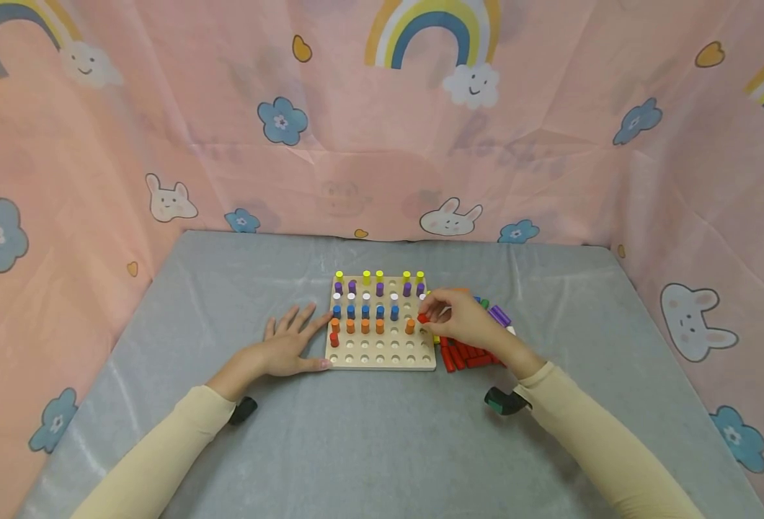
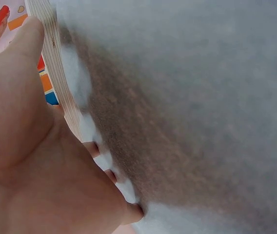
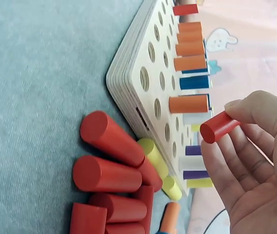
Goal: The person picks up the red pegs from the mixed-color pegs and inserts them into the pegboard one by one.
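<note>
My right hand (image 1: pixel 460 317) pinches a red peg (image 3: pixel 219 126) between thumb and fingers, above the right side of a wooden pegboard (image 1: pixel 362 358). Fingers spread, my left hand (image 1: pixel 287 346) lies flat on the cloth, its thumb and index fingertips at the board's left edge. Pegs stand in rows by colour: yellow at the back, then purple, white, blue and orange (image 1: pixel 410 326). A single red peg (image 1: pixel 334 339) stands at the left of the row in front of the orange ones. Several holes in the board show bare. In the left wrist view the back of the left hand hides most of the board.
A pile of loose pegs, mostly red (image 3: pixel 107 174), lies on the grey cloth (image 1: pixel 382 447) against the board's right side. Yellow, orange and purple (image 1: pixel 500 315) pegs lie there too. Pink printed curtains (image 1: pixel 382 180) enclose the table at the back and sides.
</note>
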Demonstrator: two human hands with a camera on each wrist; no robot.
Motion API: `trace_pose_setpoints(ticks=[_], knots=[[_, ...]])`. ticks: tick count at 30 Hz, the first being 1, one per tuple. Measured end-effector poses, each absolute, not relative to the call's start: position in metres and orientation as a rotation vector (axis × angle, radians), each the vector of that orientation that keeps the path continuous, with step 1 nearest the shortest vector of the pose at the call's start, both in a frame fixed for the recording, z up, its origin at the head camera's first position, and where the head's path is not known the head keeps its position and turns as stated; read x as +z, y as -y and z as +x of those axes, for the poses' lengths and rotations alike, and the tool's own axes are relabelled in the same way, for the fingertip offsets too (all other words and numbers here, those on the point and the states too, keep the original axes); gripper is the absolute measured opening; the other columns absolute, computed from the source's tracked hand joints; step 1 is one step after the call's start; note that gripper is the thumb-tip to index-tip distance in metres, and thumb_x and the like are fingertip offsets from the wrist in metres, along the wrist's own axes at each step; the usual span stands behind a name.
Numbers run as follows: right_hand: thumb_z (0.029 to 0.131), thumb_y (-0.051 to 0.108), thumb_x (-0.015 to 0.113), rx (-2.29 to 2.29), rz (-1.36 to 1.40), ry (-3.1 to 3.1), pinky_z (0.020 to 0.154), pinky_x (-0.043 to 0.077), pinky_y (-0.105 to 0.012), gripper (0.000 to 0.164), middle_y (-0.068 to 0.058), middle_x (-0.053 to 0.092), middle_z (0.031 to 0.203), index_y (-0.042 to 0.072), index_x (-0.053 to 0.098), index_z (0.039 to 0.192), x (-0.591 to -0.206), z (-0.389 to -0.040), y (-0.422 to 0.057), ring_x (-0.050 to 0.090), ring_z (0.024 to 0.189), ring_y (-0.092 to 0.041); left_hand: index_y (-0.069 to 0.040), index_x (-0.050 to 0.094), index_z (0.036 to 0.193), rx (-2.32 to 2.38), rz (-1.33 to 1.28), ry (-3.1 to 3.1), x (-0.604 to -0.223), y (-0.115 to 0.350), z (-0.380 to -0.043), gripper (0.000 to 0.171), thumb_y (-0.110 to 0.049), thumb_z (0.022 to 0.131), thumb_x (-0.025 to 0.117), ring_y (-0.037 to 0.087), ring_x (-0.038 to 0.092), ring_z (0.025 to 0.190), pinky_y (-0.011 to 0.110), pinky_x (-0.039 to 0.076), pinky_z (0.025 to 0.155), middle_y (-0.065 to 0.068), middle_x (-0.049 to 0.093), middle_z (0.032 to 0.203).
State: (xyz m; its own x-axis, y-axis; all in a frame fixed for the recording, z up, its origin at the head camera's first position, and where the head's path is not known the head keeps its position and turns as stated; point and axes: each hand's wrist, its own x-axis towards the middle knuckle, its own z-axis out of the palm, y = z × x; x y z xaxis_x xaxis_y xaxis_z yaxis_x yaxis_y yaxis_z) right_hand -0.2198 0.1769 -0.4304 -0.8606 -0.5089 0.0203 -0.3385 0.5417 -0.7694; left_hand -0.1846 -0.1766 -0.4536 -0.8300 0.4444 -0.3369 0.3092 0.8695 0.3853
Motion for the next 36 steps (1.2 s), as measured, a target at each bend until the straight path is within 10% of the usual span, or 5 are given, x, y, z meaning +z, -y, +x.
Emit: trace_pose_setpoints(ticks=[36], knots=[[0.083, 0.014, 0.081, -1.192, -0.786, -2.546, 0.078, 0.056, -0.03, 0.021, -0.002, 0.068, 0.095, 0.012, 0.071, 0.102, -0.427, -0.208, -0.143, 0.061, 0.085, -0.016, -0.026, 0.012, 0.161, 0.457, 0.564, -2.618, -0.457, 0.177, -0.185, 0.093, -0.061, 0.09, 0.061, 0.048, -0.004, 0.153, 0.078, 0.0, 0.112, 0.016, -0.001, 0.168]])
